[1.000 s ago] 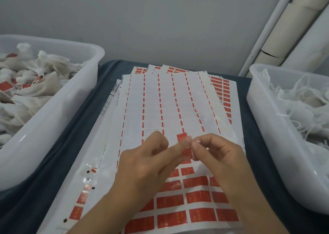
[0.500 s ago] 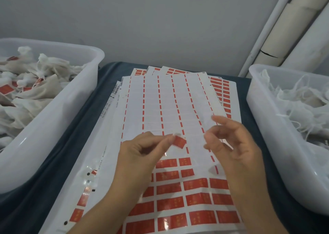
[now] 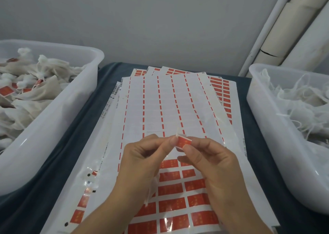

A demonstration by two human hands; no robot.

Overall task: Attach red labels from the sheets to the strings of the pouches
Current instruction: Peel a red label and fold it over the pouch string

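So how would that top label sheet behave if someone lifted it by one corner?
Probably floppy: the top label sheet is thin and lies flat, fanned over other sheets. Likely light for its size, since most of its labels are already peeled off. Its glossy backing shows glare near the hands, so it may slide over the sheets beneath.

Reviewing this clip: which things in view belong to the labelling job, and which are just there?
In use:
red label, pinched by left hand and right hand
label sheets
left bin of tagged pouches
right bin of stringed pouches

Just there:
pipes
dark cloth
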